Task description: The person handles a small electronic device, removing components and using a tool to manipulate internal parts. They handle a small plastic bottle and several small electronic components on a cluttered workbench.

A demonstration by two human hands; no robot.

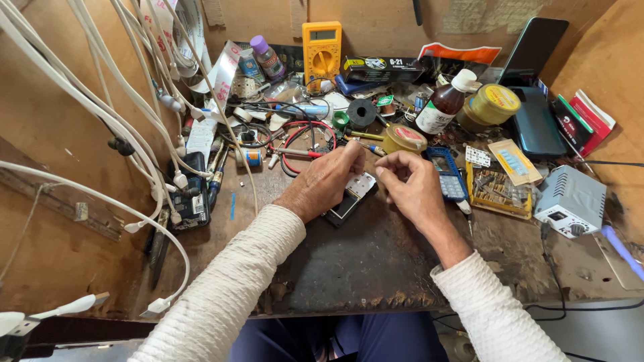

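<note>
Between two hands, left hand [324, 181] and right hand [410, 188], one small phone [351, 198]

Beyond my fingers, a yellow multimeter [321, 50] with a small grey screen leans on the back wall; right of it lie a black box [382, 68] and a white-labelled brown bottle [444, 104].

Multimeter [321, 48] at bench [362, 261] back edge; 2 hands [325, 179] [412, 188] at centre over phone [349, 200]; soldering station [570, 200] near right edge.
</note>
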